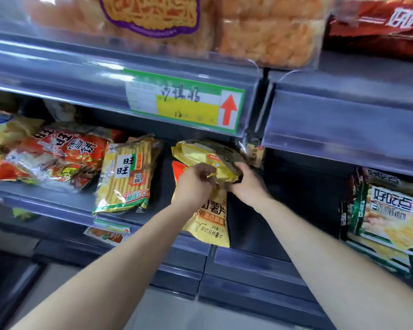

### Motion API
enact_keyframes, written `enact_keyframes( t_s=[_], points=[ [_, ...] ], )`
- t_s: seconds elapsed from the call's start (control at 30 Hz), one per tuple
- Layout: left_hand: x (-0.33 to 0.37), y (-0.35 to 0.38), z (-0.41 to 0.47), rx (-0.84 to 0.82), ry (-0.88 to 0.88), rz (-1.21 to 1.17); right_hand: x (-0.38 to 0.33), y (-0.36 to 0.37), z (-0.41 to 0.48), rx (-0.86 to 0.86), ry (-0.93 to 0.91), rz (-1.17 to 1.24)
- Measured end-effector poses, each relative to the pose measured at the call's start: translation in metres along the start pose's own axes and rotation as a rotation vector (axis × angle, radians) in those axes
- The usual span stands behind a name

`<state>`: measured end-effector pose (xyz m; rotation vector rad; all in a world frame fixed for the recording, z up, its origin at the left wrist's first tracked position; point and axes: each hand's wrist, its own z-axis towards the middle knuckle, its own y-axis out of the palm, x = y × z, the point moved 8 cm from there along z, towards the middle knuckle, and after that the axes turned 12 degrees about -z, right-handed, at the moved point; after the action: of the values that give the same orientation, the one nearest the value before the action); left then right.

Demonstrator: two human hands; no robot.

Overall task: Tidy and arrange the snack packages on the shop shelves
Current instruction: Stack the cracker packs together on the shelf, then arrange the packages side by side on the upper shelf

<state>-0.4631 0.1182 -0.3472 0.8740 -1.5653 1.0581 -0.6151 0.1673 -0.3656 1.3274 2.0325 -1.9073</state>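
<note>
Grey shelves fill the view. The upper shelf [57,65] carries clear bags [267,41] of orange-brown snacks, with a red bag [382,22] at far right. On its front rail sits a green-edged label [184,101] with a yellow patch, handwriting and a red arrow pointing up.

On the middle shelf [45,198], at left, a red pack [65,156] lies tilted over other packs. Just right of it a yellow cracker pack [124,177] leans back, its lower end at the shelf edge. On the right section a stack of green-and-white packs [389,217] stands well apart from the rest.

Between these, a yellow chip bag [212,220] hangs over the near edge of the middle shelf, printed side toward the camera. Above it a second yellow bag [196,151] is held up just under the upper shelf, its dark side turned to the right. A small pack [254,151] stands just beyond it on the right.

Both hands are on that raised bag. The left hand [194,181] has its fingers curled, pinching the bag's lower edge. The right hand [247,183] grasps the bag's lower right corner on the dark side. The two hands are near each other, in front of the hanging bag's top.
</note>
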Motion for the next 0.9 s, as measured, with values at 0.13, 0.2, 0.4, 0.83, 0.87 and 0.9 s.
enact_keyframes(
  t_s=[0.13, 0.2, 0.4, 0.83, 0.87, 0.9],
  points=[
    [-0.010, -0.018, 0.012, -0.015, 0.004, 0.009, -0.012, -0.007, 0.008, 0.251, 0.055, -0.204],
    [-0.014, -0.021, 0.017, -0.035, -0.002, -0.015, -0.011, -0.015, 0.010, 0.365, 0.081, -0.158],
    [-0.031, -0.036, 0.023, 0.102, -0.246, -0.446, -0.007, -0.044, 0.001, 0.510, 0.079, 0.372],
    [-0.018, -0.035, -0.016, -0.054, -0.508, -0.960, 0.024, -0.066, -0.052, 0.241, 0.083, 0.987],
    [-0.016, -0.034, -0.023, -0.068, -0.477, -0.957, 0.027, -0.066, -0.057, 0.240, 0.098, 1.031],
    [-0.015, -0.034, -0.032, -0.076, -0.453, -0.945, 0.029, -0.068, -0.063, 0.245, 0.105, 1.044]
  ],
)
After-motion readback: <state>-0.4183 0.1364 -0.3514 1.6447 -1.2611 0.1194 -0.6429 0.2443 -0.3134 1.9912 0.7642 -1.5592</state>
